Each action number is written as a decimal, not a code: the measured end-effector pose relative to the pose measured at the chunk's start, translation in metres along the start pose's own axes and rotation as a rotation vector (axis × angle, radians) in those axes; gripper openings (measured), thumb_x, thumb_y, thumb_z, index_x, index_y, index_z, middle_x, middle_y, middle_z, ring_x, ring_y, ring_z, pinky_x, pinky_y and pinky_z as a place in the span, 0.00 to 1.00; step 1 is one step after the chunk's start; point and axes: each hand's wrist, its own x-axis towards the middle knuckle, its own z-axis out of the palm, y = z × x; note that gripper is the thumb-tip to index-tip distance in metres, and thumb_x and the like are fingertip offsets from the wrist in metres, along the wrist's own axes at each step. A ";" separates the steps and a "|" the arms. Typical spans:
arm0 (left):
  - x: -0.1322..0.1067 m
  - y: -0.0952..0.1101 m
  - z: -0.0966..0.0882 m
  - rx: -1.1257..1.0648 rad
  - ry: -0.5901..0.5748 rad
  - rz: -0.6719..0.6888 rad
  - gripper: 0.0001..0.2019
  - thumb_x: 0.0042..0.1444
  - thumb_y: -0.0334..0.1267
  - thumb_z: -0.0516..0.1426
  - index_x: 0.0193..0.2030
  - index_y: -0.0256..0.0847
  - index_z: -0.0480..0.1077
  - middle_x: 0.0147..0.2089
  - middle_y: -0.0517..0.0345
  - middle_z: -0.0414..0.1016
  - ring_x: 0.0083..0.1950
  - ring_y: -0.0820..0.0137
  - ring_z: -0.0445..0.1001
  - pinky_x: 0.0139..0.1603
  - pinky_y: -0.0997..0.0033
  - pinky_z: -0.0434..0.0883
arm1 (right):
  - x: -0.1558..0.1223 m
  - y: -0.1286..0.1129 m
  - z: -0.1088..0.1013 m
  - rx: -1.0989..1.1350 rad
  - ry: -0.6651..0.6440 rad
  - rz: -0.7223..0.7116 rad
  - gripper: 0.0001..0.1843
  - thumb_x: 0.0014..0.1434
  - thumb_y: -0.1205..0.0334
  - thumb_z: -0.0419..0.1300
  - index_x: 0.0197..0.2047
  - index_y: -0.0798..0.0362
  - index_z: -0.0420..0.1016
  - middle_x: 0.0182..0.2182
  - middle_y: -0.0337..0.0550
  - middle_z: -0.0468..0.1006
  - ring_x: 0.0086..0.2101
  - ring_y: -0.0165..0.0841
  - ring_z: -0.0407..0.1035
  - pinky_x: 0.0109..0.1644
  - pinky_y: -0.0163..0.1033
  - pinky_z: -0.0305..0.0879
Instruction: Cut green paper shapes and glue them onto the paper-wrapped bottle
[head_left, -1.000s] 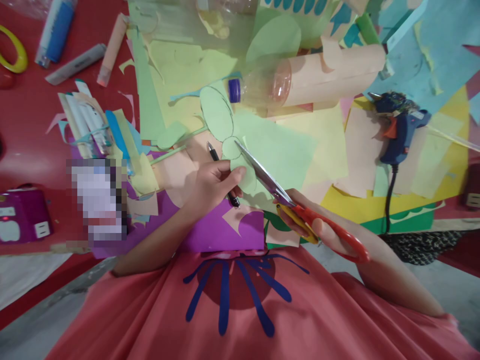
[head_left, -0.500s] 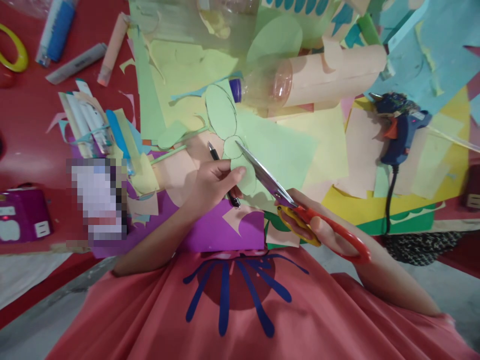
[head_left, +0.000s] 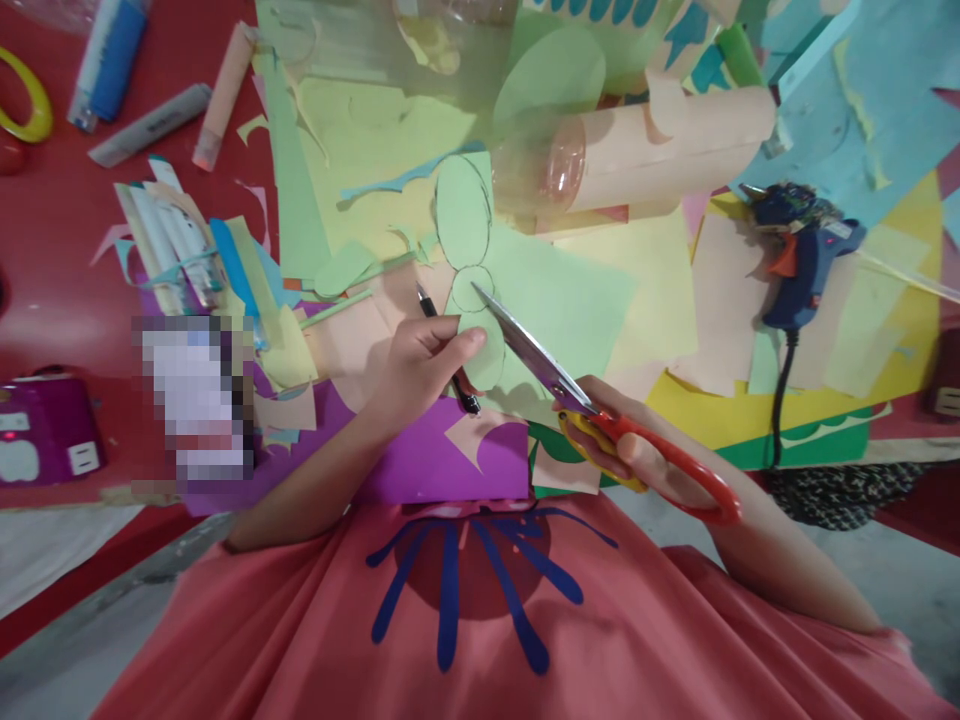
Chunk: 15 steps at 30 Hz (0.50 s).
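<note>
My left hand (head_left: 427,365) pinches the lower lobe of a light green paper cutout (head_left: 463,215) between thumb and fingers. Pencil-like outlines of a long oval and a small circle show on the cutout. My right hand (head_left: 637,445) grips scissors (head_left: 544,370) with red and yellow handles. Their blades look closed, and the tips lie over the small circle's right side. A black pen (head_left: 427,303) lies under my left hand, its point and rear end showing. Beneath the cutout rests a larger light green sheet (head_left: 570,300).
A plastic bottle wrapped in peach paper (head_left: 667,150) lies beyond my hands. To the right is a blue glue gun (head_left: 799,270) with its cord. Markers (head_left: 169,235), a blurred-out phone (head_left: 199,400) and a purple power socket box (head_left: 49,430) are at left. Purple paper (head_left: 435,450) lies nearest my body.
The green cutout has turned clockwise in my left hand, its long oval now more upright and covering the bottle's purple cap. The scissors have stayed almost in place.
</note>
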 end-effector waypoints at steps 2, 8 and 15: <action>0.001 -0.002 0.000 0.012 -0.004 0.004 0.25 0.59 0.48 0.60 0.16 0.42 0.57 0.15 0.64 0.60 0.19 0.75 0.65 0.20 0.73 0.63 | 0.000 -0.001 0.000 0.000 0.000 -0.013 0.36 0.52 0.22 0.57 0.41 0.48 0.61 0.23 0.29 0.58 0.21 0.24 0.46 0.19 0.33 0.42; 0.005 -0.009 -0.002 0.036 0.041 0.017 0.23 0.59 0.44 0.58 0.17 0.42 0.56 0.16 0.64 0.57 0.20 0.75 0.62 0.21 0.72 0.61 | -0.001 0.003 -0.005 -0.059 -0.023 -0.056 0.37 0.54 0.22 0.53 0.43 0.49 0.64 0.23 0.30 0.59 0.22 0.25 0.47 0.20 0.33 0.44; 0.009 -0.016 -0.006 -0.027 0.145 0.111 0.20 0.60 0.45 0.58 0.22 0.42 0.56 0.21 0.66 0.53 0.21 0.78 0.59 0.23 0.74 0.60 | -0.001 0.004 -0.008 -0.121 -0.074 -0.063 0.38 0.54 0.21 0.50 0.44 0.50 0.64 0.23 0.30 0.60 0.21 0.24 0.47 0.20 0.33 0.45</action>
